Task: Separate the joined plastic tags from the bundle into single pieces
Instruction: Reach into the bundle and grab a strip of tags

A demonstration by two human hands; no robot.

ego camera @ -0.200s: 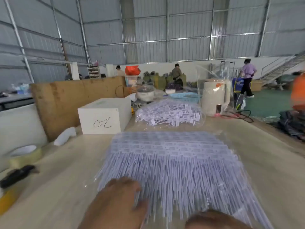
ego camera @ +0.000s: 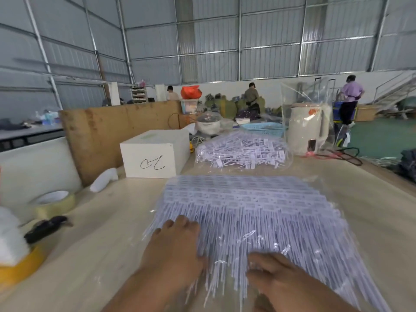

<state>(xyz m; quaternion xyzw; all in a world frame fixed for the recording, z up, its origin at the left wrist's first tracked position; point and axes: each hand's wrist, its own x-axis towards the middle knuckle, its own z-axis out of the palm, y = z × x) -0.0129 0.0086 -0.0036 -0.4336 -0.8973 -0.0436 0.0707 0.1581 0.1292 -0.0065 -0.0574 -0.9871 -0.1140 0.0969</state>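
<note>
A wide bundle of joined pale lilac plastic tags [ego camera: 252,212] lies in clear wrap on the table in front of me, heads away, thin tails toward me. My left hand [ego camera: 173,251] rests flat on the left part of the tails, fingers straight. My right hand [ego camera: 276,282] lies over the near tails at the lower right, fingers bent against the strands; a grip does not show. Behind the bundle sits a heap of single loose tags [ego camera: 243,152] in clear plastic.
A white box [ego camera: 155,154] with a scribble stands at back left beside a brown board [ego camera: 117,129]. Tape roll [ego camera: 55,202], a black tool [ego camera: 45,228] and a yellow object [ego camera: 20,266] lie left. A cream kettle [ego camera: 308,129] and cables are back right. People work far behind.
Both hands have come further up into view over the tails of the bundle. The bundle itself has not moved.
</note>
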